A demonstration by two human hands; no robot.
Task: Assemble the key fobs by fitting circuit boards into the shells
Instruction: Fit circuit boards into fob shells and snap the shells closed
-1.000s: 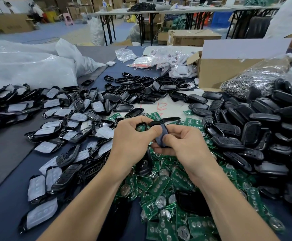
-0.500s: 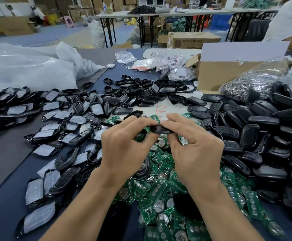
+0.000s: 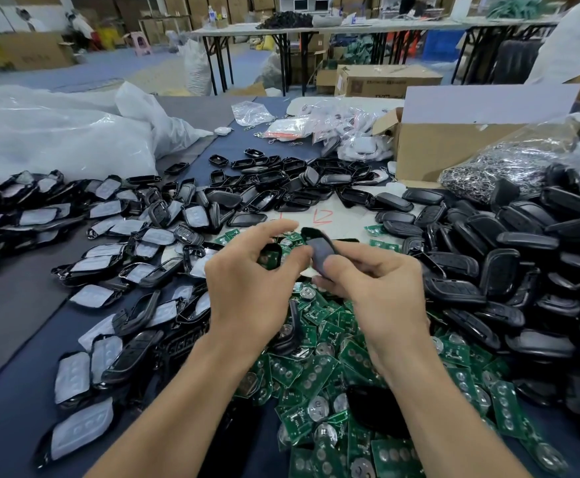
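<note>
Compared with the frame half a second earlier, in which both hands pinched one piece between them, the hands have parted and the piece is left in the right hand alone. The right hand (image 3: pixel 381 288) grips a dark key fob shell (image 3: pixel 320 254) between thumb and curled fingers. It holds the shell tilted on end above the heap of green circuit boards (image 3: pixel 316 374), with the smooth outer face toward the camera. The left hand (image 3: pixel 247 284) sits just beside it, fingers spread and loosely curved, with a clear gap between thumb and forefinger. It appears to hold nothing. A black shell half (image 3: pixel 270 255) shows through that gap, and whether the fingertips touch it cannot be told.

The release suggests that the pressing step on this unit is finished, or nearly so. The seam and the interior are hidden, so whether a board is seated inside cannot be confirmed. By this reading, the unit is ready to be set aside and the free hand is placed to pick up the next part.

Supplies lie close on the table (image 3: pixel 13 391). Black outer shells (image 3: pixel 488 270) are heaped to the right and shells with grey button pads (image 3: pixel 109 263) to the left, so many units remain to be assembled. A cardboard box (image 3: pixel 454 146) stands behind.
</note>
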